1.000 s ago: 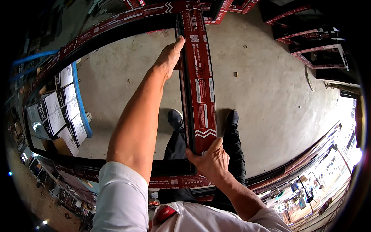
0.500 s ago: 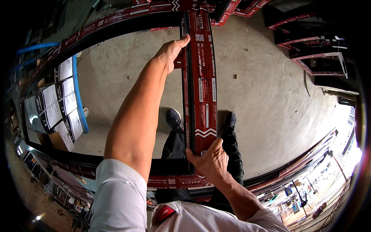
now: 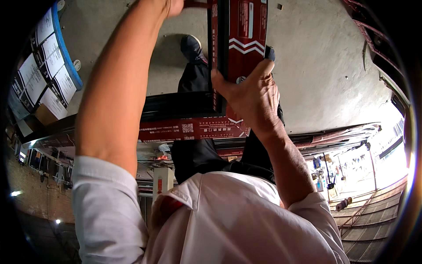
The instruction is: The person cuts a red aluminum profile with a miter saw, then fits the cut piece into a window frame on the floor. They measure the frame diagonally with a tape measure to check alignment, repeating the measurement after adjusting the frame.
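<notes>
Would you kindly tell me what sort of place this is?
Likely a workshop or warehouse, judging by the large red-and-black frame, the white boxes and the concrete-looking floor.

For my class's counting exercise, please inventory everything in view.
Film-covered frame: one, black and red, centre
Printed cartons: several, white and black, upper left
Curved rail: one, blue, beside cartons
Discs: two, pale, upper left
Floor: one, grey, upper half
Background clutter: uncountable, mixed, edges
Shirt: one, white, lower middle
Trousers: one pair, black, behind frame
Shoes: two, dark, on floor
Forearms: two, bare, either side
Left grip: one, bare, cut off at top edge
Right grip: one, bare, around frame's upright
</notes>
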Demonstrator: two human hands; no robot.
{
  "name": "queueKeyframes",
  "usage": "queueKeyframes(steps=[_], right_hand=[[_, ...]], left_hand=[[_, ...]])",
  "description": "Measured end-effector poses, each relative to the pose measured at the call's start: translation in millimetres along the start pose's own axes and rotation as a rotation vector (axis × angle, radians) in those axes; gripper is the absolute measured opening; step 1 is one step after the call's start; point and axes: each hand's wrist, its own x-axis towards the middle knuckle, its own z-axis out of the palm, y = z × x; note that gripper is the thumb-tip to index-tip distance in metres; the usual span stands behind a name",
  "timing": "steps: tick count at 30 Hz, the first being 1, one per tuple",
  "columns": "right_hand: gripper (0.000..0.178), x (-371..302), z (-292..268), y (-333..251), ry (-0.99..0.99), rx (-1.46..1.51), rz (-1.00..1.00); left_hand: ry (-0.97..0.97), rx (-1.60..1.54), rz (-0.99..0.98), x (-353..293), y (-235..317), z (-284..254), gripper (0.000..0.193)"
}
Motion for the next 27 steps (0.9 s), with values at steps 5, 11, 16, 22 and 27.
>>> queueKeyframes(steps=[5, 11, 16, 22, 27], right_hand=[[0.085, 2.9, 4.3, 11.4, 0.048, -0.007, -0.003], [0.086, -0.1, 8.9, 23.1, -0.002, -0.041, -0.117], [0.085, 3.6, 7.7, 16.5, 0.004, 0.001, -0.115], [0.067, 2.5, 12.4, 24.4, 0.065, -0.124, -0.317], [0.051, 2.5, 14.5, 33.8, 0.166, -0.381, -0.620]], left_hand=[[-0.157, 0.252, 0.146, -45.2, -83.8, 10.1, 0.067], [-0.270, 0.088, -0.032, -91.8, -120.4, 21.5, 0.073], [-0.181, 0.023, 0.068, -93.6, -133.2, 33.0, 0.073], [-0.090, -0.019, 0.122, -93.8, -134.3, 43.1, 0.056], [-0.060, 0.091, 0.161, -96.3, -128.8, 44.2, 0.060]])
